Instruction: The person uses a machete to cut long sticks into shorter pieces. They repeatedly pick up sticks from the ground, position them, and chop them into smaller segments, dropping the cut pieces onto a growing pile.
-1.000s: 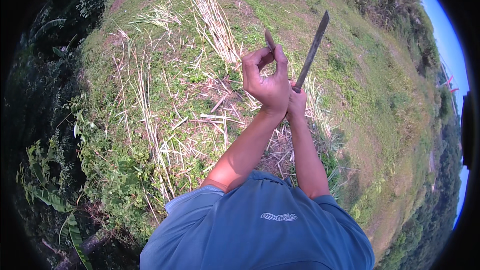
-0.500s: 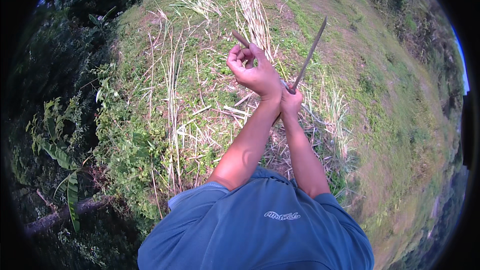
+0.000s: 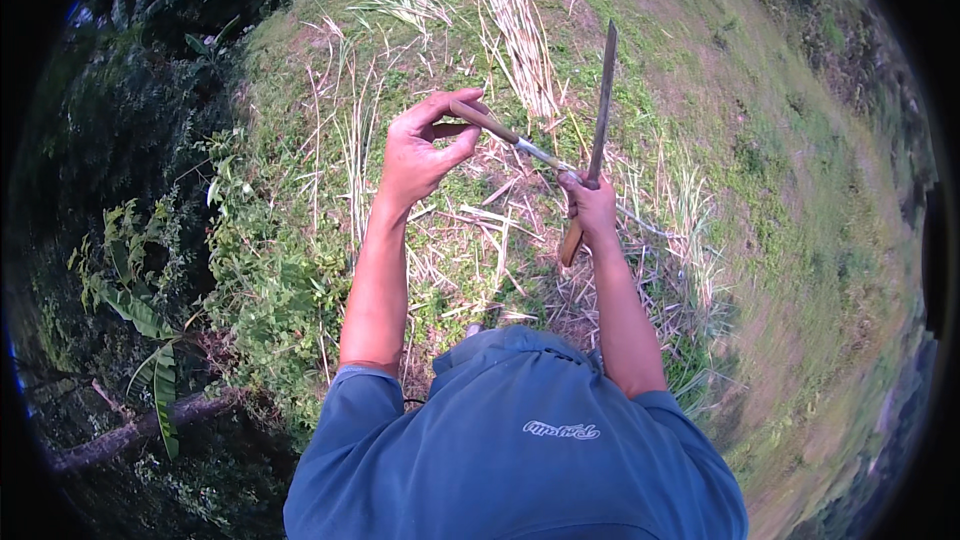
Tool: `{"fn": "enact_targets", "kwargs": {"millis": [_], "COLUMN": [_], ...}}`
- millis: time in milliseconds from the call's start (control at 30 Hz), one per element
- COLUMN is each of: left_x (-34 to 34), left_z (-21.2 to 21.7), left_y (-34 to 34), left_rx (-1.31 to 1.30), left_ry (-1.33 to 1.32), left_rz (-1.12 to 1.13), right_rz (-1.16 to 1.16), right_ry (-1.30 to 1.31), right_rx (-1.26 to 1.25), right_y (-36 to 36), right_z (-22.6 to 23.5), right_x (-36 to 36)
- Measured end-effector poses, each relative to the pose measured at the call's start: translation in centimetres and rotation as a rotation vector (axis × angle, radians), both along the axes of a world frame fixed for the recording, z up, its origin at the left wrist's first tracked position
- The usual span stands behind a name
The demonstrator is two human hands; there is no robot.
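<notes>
Bright daylight falls on the grass [image 3: 680, 90], but the bushes [image 3: 110, 170] on the left are very dark. The left hand [image 3: 415, 150] looks clear. The grass far right is smeared (like wet paint), bending near the round black rim [image 3: 940, 0].

Dull metal is seen in the long blade [image 3: 604, 100], smooth wood in its handle [image 3: 571, 243], matt cloth in the shirt [image 3: 500, 480].
</notes>
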State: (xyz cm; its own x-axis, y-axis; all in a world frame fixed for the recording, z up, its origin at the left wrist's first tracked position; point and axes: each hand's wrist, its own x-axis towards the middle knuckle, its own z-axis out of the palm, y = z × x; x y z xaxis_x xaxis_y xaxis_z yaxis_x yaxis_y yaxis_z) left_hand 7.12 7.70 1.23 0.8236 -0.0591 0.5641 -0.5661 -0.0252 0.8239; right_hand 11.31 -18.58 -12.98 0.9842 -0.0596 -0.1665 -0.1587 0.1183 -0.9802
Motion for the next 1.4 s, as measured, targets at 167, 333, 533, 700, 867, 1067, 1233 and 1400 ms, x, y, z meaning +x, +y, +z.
{"fn": "enact_targets", "kwargs": {"millis": [167,333,533,700,867,1067,1233,1400], "left_x": [-0.8,-3.4,-3.8,-3.6,-3.4,-3.1,-2.1,-2.9], "left_z": [4.9,9.0,10.3,8.7,6.9,5.6,3.2,2.6], "left_y": [0.0,-0.3,-2.1,-2.7,-0.9,0.6,3.9,4.8], "left_rx": [0.518,1.489,2.091,2.31,2.36,2.264,1.935,1.715], "left_ry": [-0.285,-0.722,-0.651,-0.446,-0.291,0.054,0.376,0.384], "left_rz": [0.122,0.408,0.258,0.035,-0.207,-0.396,-0.475,-0.567], "right_rz": [0.021,0.018,0.032,0.057,0.103,0.221,0.332,0.332], "right_ry": [0.021,0.019,0.053,0.047,0.008,0.079,0.154,0.104], "right_rx": [-0.103,-0.164,-0.275,-0.388,-0.458,-0.463,-0.498,-0.5], "right_y": [-1.2,-1.0,0.8,2.2,3.9,4.4,4.2,4.3], "right_z": [0.8,1.8,0.0,-2.7,-5.3,-8.1,-7.5,-8.5], "right_x": [-0.5,-0.8,-1.1,-1.2,-2.2,-3.9,-5.6,-6.3]}}
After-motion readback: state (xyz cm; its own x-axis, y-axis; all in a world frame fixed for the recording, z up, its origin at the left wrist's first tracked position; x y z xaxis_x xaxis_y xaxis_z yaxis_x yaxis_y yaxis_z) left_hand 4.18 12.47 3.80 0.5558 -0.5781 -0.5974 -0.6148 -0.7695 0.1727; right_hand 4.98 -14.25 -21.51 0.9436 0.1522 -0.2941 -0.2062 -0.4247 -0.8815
